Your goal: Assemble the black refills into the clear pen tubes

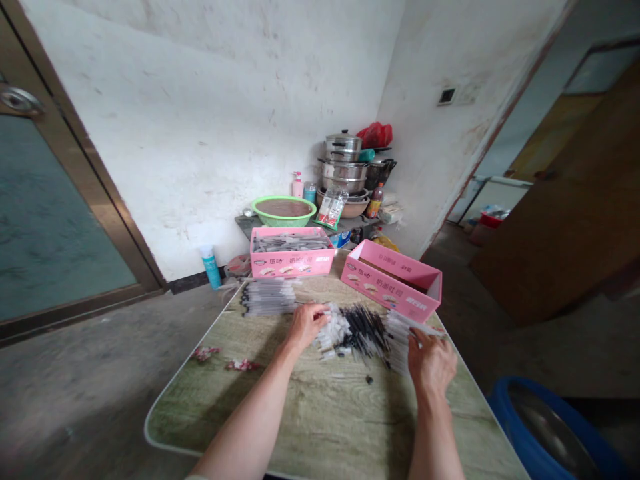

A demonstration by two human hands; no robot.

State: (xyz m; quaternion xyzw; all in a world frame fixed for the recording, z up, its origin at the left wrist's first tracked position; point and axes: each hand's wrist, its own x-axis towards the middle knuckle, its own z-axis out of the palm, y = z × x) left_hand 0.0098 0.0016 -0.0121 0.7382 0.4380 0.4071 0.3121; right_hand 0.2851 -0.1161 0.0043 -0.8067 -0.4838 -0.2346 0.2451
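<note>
On the table, my left hand [306, 327] is closed, its fingertips at the edge of a heap of small whitish pen caps [334, 331]; whatever it pinches is too small to make out. Beside the caps lies a loose pile of thin black pen refills [367, 330]. My right hand [433, 363] is curled at the right side, fingers closed on a clear pen barrel by a stack of translucent barrels [398, 340]. To the left, a neat row of pens [270, 297] lies flat. One small dark piece [369, 380] sits apart, nearer me.
Behind the piles stand a pink box [293, 263] filled with pens and another pink box [385, 287], turned at an angle. A low shelf holds a green basin [284, 220] and stacked steel pots [344, 173]. A blue tub [515, 400] stands right of the table [300, 427].
</note>
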